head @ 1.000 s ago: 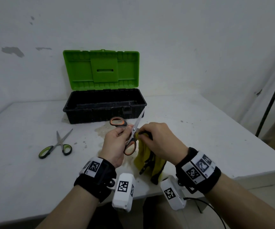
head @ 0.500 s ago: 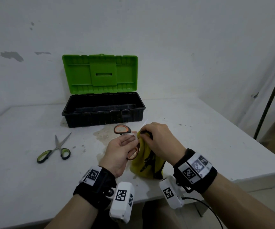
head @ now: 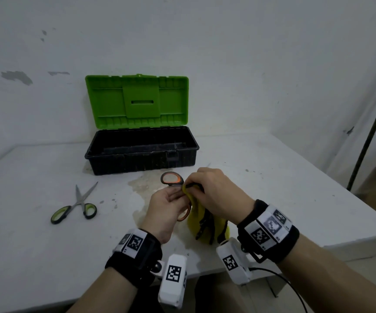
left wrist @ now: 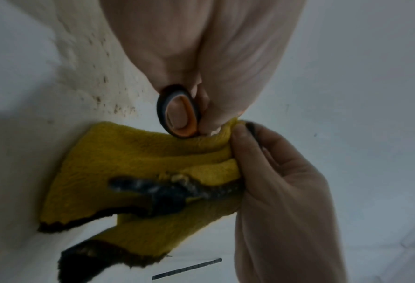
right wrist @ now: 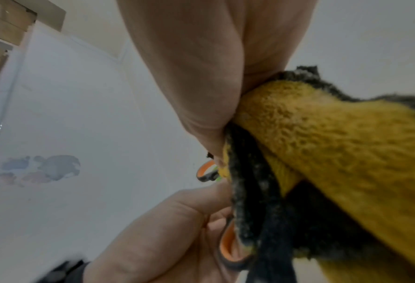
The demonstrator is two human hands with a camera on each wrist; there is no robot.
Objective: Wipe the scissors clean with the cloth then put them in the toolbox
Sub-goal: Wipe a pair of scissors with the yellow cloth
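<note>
Item: orange scissors [head: 173, 180], held in front of the toolbox [head: 141, 152], above the surface [head: 272, 177].

Holding: my left hand [head: 166, 208] gripped the handle end, fingers curled about the lower loop. My right hand [head: 216, 193] pinched the yellow cloth [head: 205, 222] round the blades, next to the handles.

Orientation: long axis ran from near me toward the toolbox, tilted a little right. Handles lay nearest me, with one loop splayed toward the toolbox. The blades were hidden in the cloth, so I could not tell where the tip pointed.

Step, as I judged it: wiping. To do it well, I should keep the handle grip firm, fold the cloth over both blade faces, and draw it toward the tip, fingers off the edge.

Also present: green scissors [head: 76, 205], left of the toolbox front, on the surface.
</note>
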